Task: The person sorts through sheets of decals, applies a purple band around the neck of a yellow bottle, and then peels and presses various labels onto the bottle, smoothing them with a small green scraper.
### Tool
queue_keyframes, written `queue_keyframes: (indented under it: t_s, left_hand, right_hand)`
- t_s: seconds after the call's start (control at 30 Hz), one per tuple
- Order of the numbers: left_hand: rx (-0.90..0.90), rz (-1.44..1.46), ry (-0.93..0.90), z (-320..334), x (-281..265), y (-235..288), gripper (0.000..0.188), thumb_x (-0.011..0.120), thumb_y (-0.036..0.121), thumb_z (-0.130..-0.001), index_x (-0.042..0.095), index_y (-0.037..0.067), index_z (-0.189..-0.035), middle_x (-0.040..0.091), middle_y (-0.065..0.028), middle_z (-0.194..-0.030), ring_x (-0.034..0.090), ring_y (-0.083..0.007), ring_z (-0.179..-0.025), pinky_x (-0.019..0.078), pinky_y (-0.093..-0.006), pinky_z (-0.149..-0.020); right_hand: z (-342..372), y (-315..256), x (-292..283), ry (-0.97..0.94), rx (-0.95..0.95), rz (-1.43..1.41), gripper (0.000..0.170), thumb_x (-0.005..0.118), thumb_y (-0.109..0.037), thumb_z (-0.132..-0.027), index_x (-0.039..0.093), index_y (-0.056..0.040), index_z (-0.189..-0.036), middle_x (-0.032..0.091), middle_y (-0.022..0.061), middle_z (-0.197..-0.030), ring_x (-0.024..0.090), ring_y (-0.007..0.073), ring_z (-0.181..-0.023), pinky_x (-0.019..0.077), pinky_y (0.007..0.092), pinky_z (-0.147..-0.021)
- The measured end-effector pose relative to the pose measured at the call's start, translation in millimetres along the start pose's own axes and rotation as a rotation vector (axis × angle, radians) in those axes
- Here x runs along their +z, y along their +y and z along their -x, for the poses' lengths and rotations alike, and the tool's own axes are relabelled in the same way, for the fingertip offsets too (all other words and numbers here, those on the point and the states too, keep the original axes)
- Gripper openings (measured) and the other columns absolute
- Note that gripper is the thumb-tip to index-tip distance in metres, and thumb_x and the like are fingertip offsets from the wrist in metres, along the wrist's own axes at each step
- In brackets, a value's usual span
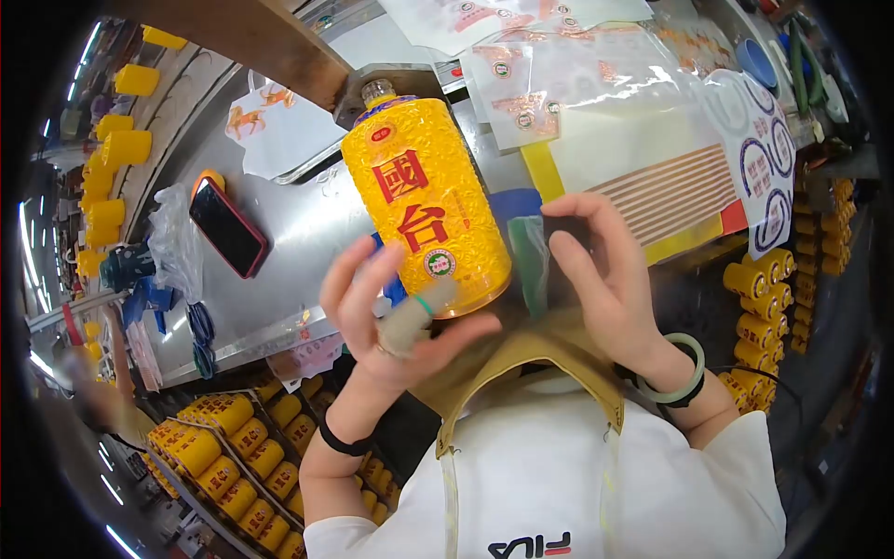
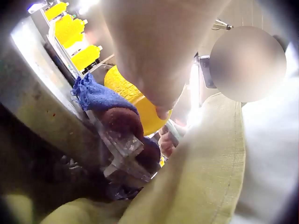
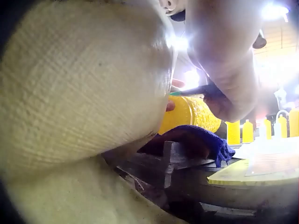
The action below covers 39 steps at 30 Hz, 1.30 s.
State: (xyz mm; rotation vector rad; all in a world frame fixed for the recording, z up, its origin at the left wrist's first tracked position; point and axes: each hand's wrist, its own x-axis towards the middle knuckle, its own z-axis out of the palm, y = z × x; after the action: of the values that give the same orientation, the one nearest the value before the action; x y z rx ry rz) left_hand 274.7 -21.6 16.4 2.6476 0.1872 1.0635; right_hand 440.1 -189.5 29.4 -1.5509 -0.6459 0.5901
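Note:
A yellow embossed bottle [image 1: 424,205] with red characters lies on its side, neck pointing away, over a blue cloth [image 3: 201,140] on a support. My left hand [image 1: 377,312] rests by its base, fingers spread and fairly straight, the thumb along the bottom edge. A pale finger cot [image 1: 405,328] with a green band covers one finger. To the right of the bottle, my right hand [image 1: 610,279] pinches a flat dark-and-green piece [image 1: 531,261] between thumb and fingers. In the wrist views the forearms hide much of the bottle.
Behind the bottle stands a wooden post [image 1: 247,42]. A phone [image 1: 228,226] lies on the metal table at left. Sticker sheets [image 1: 559,79] and a brown-striped sheet [image 1: 670,196] lie at right. Racks of yellow bottles [image 1: 233,456] stand below.

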Motion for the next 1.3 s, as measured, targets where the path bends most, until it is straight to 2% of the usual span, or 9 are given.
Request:
queue_keyframes:
  t_s: [0.03,0.07,0.13,0.17,0.3,0.77,1.03,1.13,1.3]
  left_hand:
    - [-0.13,-0.004,-0.135,-4,-10,9,0.08,0.096,0.04,-0.066,0.063,0.01,-0.132,0.034,-0.0157,-0.156,0.049,-0.0371,-0.131,0.047,-0.0437,-0.104]
    - [-0.13,-0.006,-0.141,-8,-8,11,0.08,0.096,0.04,-0.066,0.063,0.01,-0.132,0.034,-0.0157,-0.156,0.049,-0.0371,-0.131,0.047,-0.0437,-0.104]
    - [-0.411,0.352,0.025,-17,5,19,0.095,0.093,0.027,-0.073,0.042,0.005,-0.15,0.03,-0.0183,-0.156,0.046,-0.0367,-0.137,0.0456,-0.046,-0.108]
    - [-0.522,0.633,-0.025,-22,7,25,0.103,0.082,0.009,-0.081,0.016,0.005,-0.159,0.029,-0.018,-0.154,0.042,-0.0322,-0.141,0.0453,-0.0466,-0.111]
    - [-0.862,0.96,-0.053,-30,10,36,0.103,0.07,-0.009,-0.085,0.003,0.007,-0.161,0.03,-0.0147,-0.153,0.045,-0.0263,-0.139,0.0466,-0.042,-0.11]
    - [-0.96,0.951,-0.021,-33,11,39,0.097,0.074,-0.004,-0.085,0.009,0.005,-0.157,0.036,-0.0148,-0.149,0.049,-0.0247,-0.135,0.0477,-0.0397,-0.109]
    - [-0.757,0.9,-0.142,-5,4,18,0.131,0.096,0.006,-0.067,0.005,0.008,-0.162,0.033,-0.0149,-0.157,0.045,-0.0266,-0.141,0.0461,-0.0415,-0.112]
    - [-0.929,0.903,-0.149,1,10,19,0.127,0.094,0.002,-0.067,0.009,0.007,-0.161,0.034,-0.0147,-0.157,0.046,-0.0256,-0.14,0.0461,-0.0412,-0.112]
    - [-0.926,0.811,-0.072,14,15,13,0.11,0.091,-0.003,-0.069,0.025,0.0,-0.157,0.043,-0.0123,-0.152,0.05,-0.0242,-0.137,0.0468,-0.0401,-0.111]
  right_hand:
    - [-1,-2,0,-0.009,0.071,-0.061,0.022,0.057,-0.003,-0.101,0.06,0.0007,-0.122,0.063,0.0037,-0.104,0.057,0.0068,-0.092,0.0463,0.0223,-0.081]
    - [-2,-3,1,-0.019,0.144,-0.123,0.021,0.056,-0.004,-0.103,0.058,0.0001,-0.124,0.062,0.0022,-0.104,0.055,0.0057,-0.09,0.0454,0.0218,-0.08]
    - [-5,-1,3,-0.034,0.151,-0.151,0.022,0.054,-0.004,-0.104,0.056,-0.0012,-0.125,0.059,0.0,-0.103,0.051,0.004,-0.088,0.044,0.0207,-0.078]
    - [-5,1,4,-0.036,0.126,-0.152,0.021,0.054,-0.004,-0.104,0.056,-0.0013,-0.125,0.059,0.0,-0.103,0.052,0.0042,-0.088,0.0441,0.0207,-0.078]
    - [-4,-2,6,-0.066,0.168,-0.178,0.021,0.054,-0.004,-0.104,0.057,-0.0015,-0.124,0.059,0.0004,-0.103,0.052,0.0045,-0.088,0.0444,0.0211,-0.078]
    - [-2,6,5,-0.068,0.066,-0.134,0.021,0.059,-0.004,-0.099,0.061,0.0007,-0.119,0.065,0.0106,-0.11,0.063,0.0177,-0.101,0.0491,0.0296,-0.089]
    - [3,-3,5,-0.123,-0.057,0.12,0.022,0.069,-0.003,-0.09,0.065,-0.0011,-0.111,0.067,0.0134,-0.101,0.067,0.0291,-0.092,0.0522,0.0341,-0.083]
    - [1,-5,1,-0.048,-0.062,0.212,0.023,0.07,-0.002,-0.089,0.066,-0.0011,-0.112,0.068,0.0129,-0.099,0.068,0.0287,-0.088,0.053,0.0339,-0.079]
    - [2,-15,2,-0.104,-0.174,0.206,0.019,0.072,0.0,-0.085,0.069,-0.0013,-0.104,0.067,0.0122,-0.094,0.067,0.0256,-0.081,0.0521,0.0328,-0.071]
